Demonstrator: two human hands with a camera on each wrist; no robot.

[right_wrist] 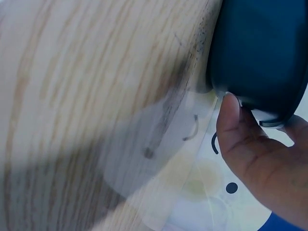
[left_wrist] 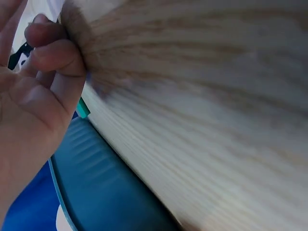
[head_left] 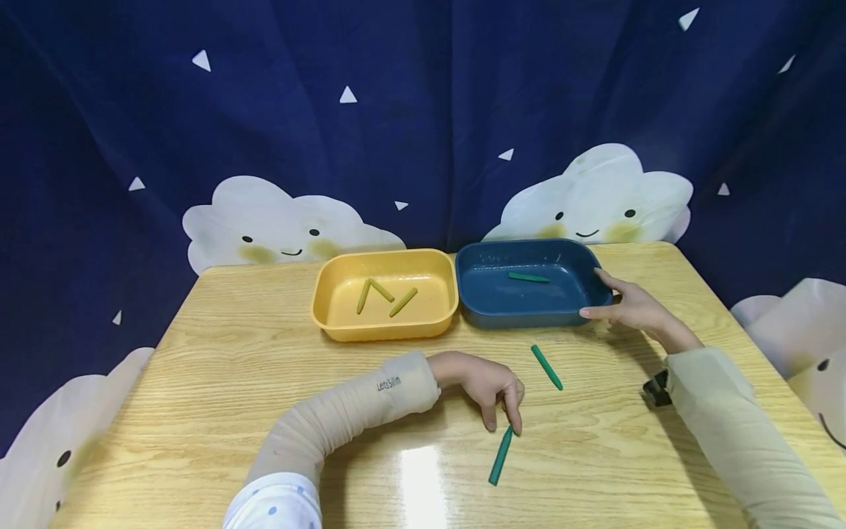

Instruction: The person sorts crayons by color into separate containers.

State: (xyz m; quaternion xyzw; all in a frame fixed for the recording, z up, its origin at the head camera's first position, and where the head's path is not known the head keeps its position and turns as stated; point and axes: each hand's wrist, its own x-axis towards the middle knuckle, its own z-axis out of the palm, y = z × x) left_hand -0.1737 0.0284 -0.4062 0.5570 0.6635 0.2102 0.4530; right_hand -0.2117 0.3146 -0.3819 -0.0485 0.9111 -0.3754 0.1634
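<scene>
My left hand [head_left: 485, 383] reaches down over the table, a fingertip at the pointed end of a green crayon [head_left: 501, 457]. Its thumb stands a little apart from that crayon. In the left wrist view the fingers of this hand [left_wrist: 43, 91] are bent and hide what lies beneath them. At the right end of a blue basin [head_left: 522, 319], my right hand [head_left: 637, 305] grips the side with thumb and fingers spread. The right wrist view shows the thumb against the basin [right_wrist: 260, 57]. One green crayon [head_left: 529, 277] lies inside it, another green crayon [head_left: 547, 367] in front.
Left of the blue basin, touching it, stands a yellow basin [head_left: 383, 334] with three yellowish crayons [head_left: 403, 302] inside. Both stand at the back of the wooden table [head_left: 218, 367], before a dark blue curtain [head_left: 410, 110] printed with clouds. A dark device [head_left: 656, 389] sits at my right wrist.
</scene>
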